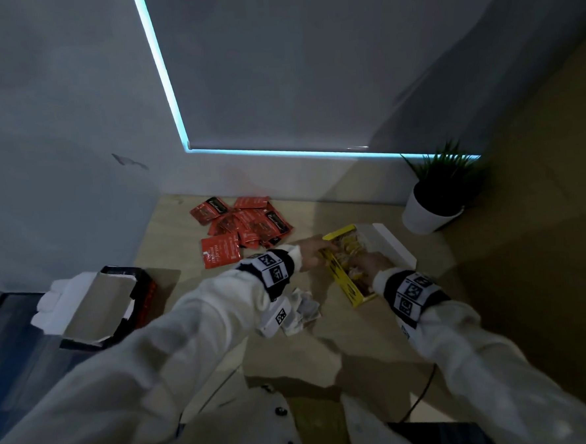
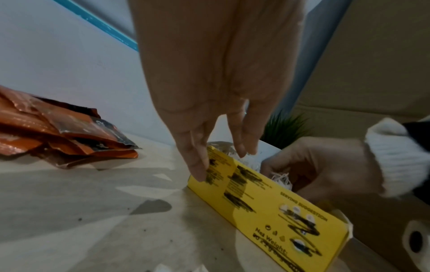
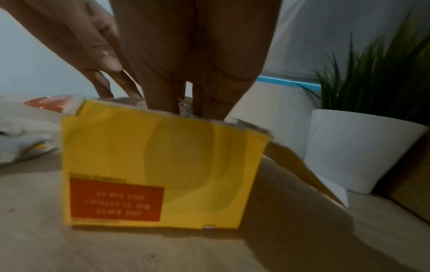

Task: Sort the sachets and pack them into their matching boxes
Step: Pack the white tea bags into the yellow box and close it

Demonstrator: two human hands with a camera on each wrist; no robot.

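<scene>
An open yellow box (image 1: 341, 277) (image 2: 256, 202) (image 3: 151, 165) stands on the pale wooden table, with light sachets (image 1: 350, 252) (image 2: 281, 179) inside it. My left hand (image 1: 312, 253) (image 2: 204, 128) (image 3: 97, 55) straddles its left wall with straight fingers, one on the outer face and the others over the top edge. My right hand (image 1: 369, 263) (image 2: 314, 165) (image 3: 186, 73) reaches down into the box among the sachets; its fingertips are hidden behind the wall. A pile of red sachets (image 1: 243, 225) (image 2: 58, 132) (image 3: 51, 103) lies further back on the left.
An open dark box (image 1: 145, 299) with white flaps sits at the table's left edge. Crumpled white wrappers (image 1: 302, 312) (image 3: 21, 132) lie under my left wrist. A white plant pot (image 1: 425, 213) (image 3: 356, 147) stands just right of the yellow box's open lid (image 1: 394, 243). The wall is close behind.
</scene>
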